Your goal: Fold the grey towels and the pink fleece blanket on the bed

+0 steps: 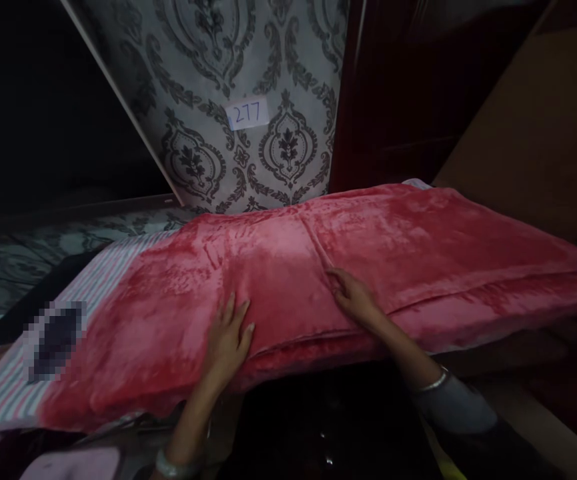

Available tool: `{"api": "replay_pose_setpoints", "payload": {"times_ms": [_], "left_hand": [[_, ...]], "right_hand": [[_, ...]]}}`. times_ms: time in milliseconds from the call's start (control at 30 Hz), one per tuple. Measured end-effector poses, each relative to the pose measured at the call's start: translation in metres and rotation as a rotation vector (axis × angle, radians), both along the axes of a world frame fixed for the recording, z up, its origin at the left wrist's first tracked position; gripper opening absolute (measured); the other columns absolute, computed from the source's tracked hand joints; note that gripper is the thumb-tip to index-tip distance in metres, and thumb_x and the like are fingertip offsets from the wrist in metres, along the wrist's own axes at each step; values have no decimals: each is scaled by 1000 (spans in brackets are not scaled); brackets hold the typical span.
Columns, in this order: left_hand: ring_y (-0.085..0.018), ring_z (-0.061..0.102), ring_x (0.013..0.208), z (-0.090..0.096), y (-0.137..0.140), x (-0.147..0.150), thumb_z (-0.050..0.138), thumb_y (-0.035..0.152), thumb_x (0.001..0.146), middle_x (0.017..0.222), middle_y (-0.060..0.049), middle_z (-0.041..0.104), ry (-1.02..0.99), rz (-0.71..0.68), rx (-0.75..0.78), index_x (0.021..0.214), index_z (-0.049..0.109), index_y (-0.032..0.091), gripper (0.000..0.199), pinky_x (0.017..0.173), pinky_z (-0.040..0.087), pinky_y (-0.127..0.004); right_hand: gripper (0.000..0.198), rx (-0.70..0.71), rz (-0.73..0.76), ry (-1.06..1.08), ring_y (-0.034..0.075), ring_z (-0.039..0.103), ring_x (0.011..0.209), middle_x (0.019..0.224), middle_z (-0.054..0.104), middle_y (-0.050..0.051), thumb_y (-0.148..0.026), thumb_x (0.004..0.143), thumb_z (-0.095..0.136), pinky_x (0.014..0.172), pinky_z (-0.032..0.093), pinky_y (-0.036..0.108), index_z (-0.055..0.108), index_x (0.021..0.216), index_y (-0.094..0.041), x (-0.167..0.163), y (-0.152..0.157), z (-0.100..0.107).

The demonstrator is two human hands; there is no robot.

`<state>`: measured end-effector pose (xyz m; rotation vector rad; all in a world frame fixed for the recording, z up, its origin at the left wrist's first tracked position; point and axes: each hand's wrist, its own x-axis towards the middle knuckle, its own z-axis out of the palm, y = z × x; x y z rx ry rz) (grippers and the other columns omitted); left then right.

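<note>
A plush red blanket (418,233) lies spread over a bed-like surface, with a fold line running from its back edge toward my right hand. My left hand (225,340) rests flat on the blanket, fingers spread. At the end of that fold, my right hand (355,300) has its fingers curled round the blanket's raised edge; the fingertips are partly hidden. Between the two hands the cloth is mostly smooth. A second layer shows along the front edge.
Under the blanket, a striped sheet (105,267) shows at the left, with a blurred dark patch (55,343) on it. Behind stands a patterned wall (278,60) bearing a paper label (247,113) marked 277. A dark red panel (393,100) is at the right. A pale pink object (73,465) sits at lower left.
</note>
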<state>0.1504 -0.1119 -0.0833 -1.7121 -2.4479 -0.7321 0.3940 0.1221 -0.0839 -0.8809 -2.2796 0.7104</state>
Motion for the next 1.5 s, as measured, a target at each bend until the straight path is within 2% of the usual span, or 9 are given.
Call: {"api": "replay_pose_setpoints", "payload": {"times_ms": [200,367,600,800,967,1033,1167,1300,1500], "left_hand": [[-35,29,150,8,-13,11,42,38,100,160,-12,37,102,47,12,142,56,22,47,116,35,-60],[-30,33,148,8,-8,37,40,30,100,157,-8,43,280,0,-20,146,51,24,48,118,34,-58],[-29,45,141,-12,-5,46,44,29,98,149,-9,53,386,-33,-84,146,51,24,48,116,35,-55],[-30,58,129,-2,-15,46,42,30,99,138,-10,63,269,-73,40,133,64,22,41,107,46,-55],[-21,72,102,33,-22,24,36,35,103,108,-5,77,-45,-133,185,109,75,25,41,98,55,-42],[-22,69,109,52,-4,6,35,37,102,116,-7,75,-88,-103,192,118,72,23,42,100,54,-41],[-30,45,141,73,62,-25,51,40,95,149,-17,51,4,-42,41,143,53,13,55,118,37,-49],[-38,24,151,53,106,-29,55,42,93,161,-17,32,193,8,-190,153,41,19,65,120,22,-63],[-38,23,151,23,103,-23,47,45,97,162,-14,30,334,14,-260,155,37,26,61,118,23,-65]], "right_hand": [[47,146,-46,-165,28,61,113,123,65,15,-21,90,47,100,49,43,61,134,-15,8,-12,13],[56,356,85,-182,33,38,141,154,42,15,-36,97,49,115,33,54,46,151,-19,-22,-52,36],[60,236,263,-497,31,19,151,162,28,3,-40,98,51,120,20,60,38,155,-28,-38,-70,16],[57,208,253,-456,30,25,149,160,34,4,-36,97,51,119,23,58,44,152,-26,-32,-68,19],[45,192,280,-351,28,48,134,142,57,13,-29,97,49,115,35,47,59,140,-17,-40,-61,41],[47,219,279,-307,27,49,133,142,57,16,-30,99,48,115,34,44,57,141,-13,-54,-53,54],[63,250,193,-365,31,28,148,160,32,17,-40,99,51,119,25,50,37,155,-15,-89,-31,69],[64,282,140,-470,33,16,151,164,23,12,-47,100,50,120,17,56,35,157,-22,-98,-11,50],[67,315,127,-514,30,14,152,163,22,13,-53,102,42,122,14,50,32,158,-18,-79,0,15]]}}
